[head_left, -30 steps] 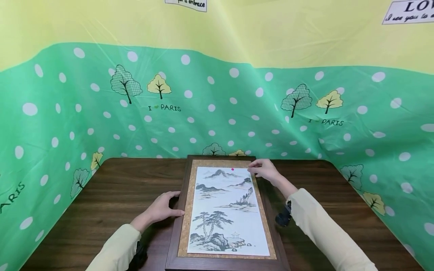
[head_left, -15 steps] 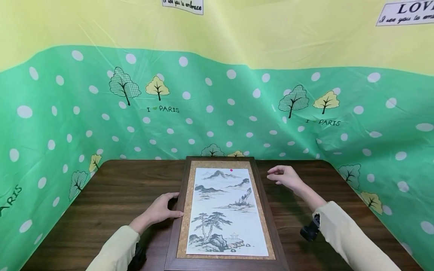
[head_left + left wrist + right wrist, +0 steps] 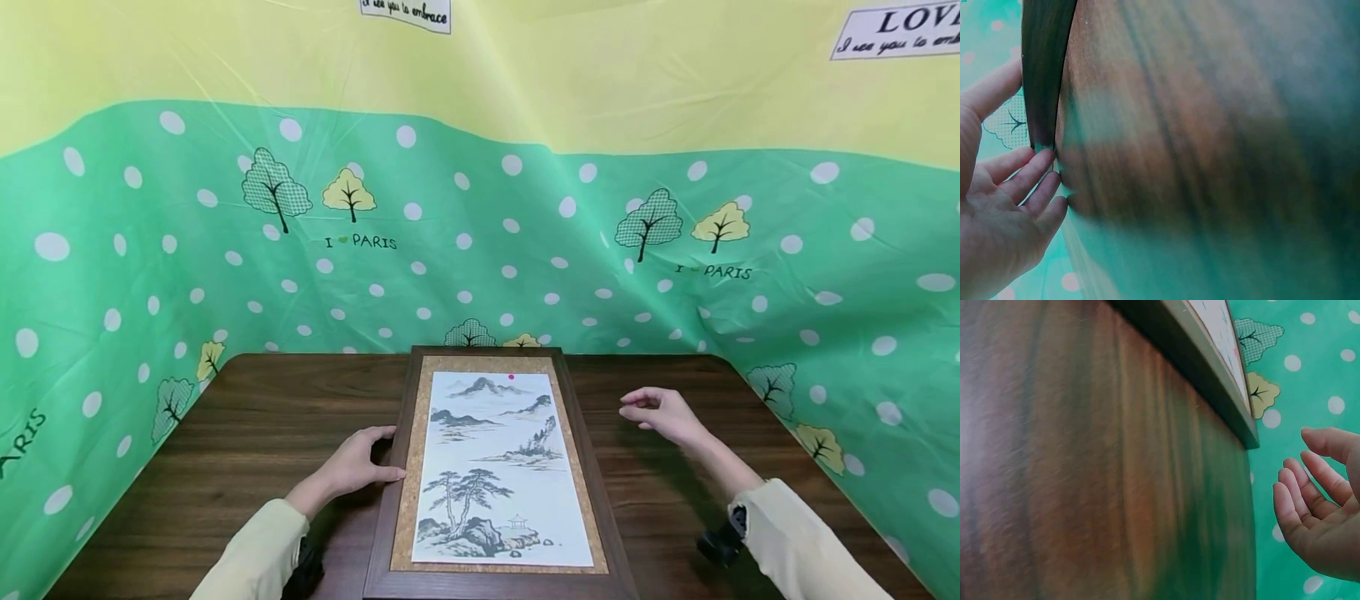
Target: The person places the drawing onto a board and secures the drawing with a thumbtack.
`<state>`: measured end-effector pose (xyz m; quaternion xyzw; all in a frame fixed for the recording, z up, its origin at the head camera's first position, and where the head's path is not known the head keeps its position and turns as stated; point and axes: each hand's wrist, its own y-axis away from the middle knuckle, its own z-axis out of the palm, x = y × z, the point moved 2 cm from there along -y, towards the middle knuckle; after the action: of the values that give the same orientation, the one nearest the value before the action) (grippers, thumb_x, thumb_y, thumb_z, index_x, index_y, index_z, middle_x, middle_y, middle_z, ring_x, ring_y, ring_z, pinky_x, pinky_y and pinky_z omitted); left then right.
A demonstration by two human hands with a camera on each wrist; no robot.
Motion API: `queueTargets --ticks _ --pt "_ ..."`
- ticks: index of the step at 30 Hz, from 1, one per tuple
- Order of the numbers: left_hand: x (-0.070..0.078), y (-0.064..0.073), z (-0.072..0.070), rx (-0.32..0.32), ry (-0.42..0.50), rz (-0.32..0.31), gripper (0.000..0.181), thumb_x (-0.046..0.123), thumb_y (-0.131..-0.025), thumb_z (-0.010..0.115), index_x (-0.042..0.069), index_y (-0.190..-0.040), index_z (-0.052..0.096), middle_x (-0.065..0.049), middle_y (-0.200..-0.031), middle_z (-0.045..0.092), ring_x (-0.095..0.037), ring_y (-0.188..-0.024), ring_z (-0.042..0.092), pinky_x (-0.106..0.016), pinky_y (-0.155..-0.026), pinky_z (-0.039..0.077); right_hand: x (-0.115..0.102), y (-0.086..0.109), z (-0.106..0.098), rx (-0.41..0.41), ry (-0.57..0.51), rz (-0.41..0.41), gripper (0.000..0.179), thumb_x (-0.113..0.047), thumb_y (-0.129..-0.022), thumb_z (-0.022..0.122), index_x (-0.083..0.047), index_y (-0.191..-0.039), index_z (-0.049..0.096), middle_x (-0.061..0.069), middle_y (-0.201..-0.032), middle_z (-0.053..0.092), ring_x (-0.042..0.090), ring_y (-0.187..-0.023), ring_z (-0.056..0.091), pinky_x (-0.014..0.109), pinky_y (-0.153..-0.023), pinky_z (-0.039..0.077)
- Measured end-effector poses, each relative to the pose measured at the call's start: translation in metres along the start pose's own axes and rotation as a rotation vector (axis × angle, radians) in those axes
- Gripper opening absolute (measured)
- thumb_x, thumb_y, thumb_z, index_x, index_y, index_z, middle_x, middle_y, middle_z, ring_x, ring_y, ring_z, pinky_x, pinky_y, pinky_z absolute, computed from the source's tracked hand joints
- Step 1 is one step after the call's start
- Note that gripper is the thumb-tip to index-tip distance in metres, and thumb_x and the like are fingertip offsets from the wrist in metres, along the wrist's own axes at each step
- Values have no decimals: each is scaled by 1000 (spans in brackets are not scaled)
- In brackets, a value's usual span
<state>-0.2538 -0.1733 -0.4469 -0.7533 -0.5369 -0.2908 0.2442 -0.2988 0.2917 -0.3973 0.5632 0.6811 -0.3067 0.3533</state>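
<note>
A brown-framed cork board (image 3: 405, 508) lies on the table, bearing a white sheet with an ink landscape (image 3: 517, 500). One small pink pin (image 3: 512, 377) shows near the sheet's top edge. My left hand (image 3: 350, 469) rests against the board's left side, thumb and fingers spread along the frame. In the left wrist view its fingers (image 3: 1035, 181) reach the frame's edge fairly straight. Off to the board's right, my right hand (image 3: 667, 417) hovers over the table with loosely bent fingers. Nothing shows between that hand's thumb and fingers (image 3: 1297, 494) in the right wrist view.
Dark wood-grain tabletop (image 3: 300, 392) extends on both sides of the board. Behind it and at both sides hangs a green and yellow cloth (image 3: 480, 208) with dots and trees. A dark wrist device (image 3: 723, 542) sits below the right sleeve.
My right hand has left the sheet's top right corner and moved right and toward me, off the board. My left hand has stayed against the frame.
</note>
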Motion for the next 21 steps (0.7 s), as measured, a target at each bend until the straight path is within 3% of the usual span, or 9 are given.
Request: queueTargets --ticks 5,12,18,21 --pt "-1 -1 0 -11 -10 -5 72 28 -71 78 -6 -127 48 -20 -126 49 -36 -118 44 -48 -92 39 10 6 -1 3 -18 24 43 -20 -86 63 12 -113 54 14 -96 62 22 -85 62 35 -72 52" --pt "1 -1 -5 -38 -38 18 71 30 -75 74 -8 -128 45 -23 -127 48 -37 -118 44 -49 -92 38 18 9 0 -32 14 24 44 -18 -84 65 11 -114 53 15 -98 62 14 -80 60 35 -69 50" --pt "-9 1 -24 23 -117 -17 77 41 -79 67 -7 -132 40 -25 -131 44 -40 -121 39 -52 -95 35 23 10 -1 -38 84 -53 42 -14 -83 65 13 -112 52 21 -98 61 20 -81 59 28 -66 50" --pt "-18 3 -40 65 -210 -12 83 46 -77 66 -7 -134 36 -27 -135 38 -42 -124 34 -55 -96 32 24 12 -2 -34 170 -86 44 -16 -84 65 11 -115 51 22 -99 61 26 -84 59 28 -64 49"
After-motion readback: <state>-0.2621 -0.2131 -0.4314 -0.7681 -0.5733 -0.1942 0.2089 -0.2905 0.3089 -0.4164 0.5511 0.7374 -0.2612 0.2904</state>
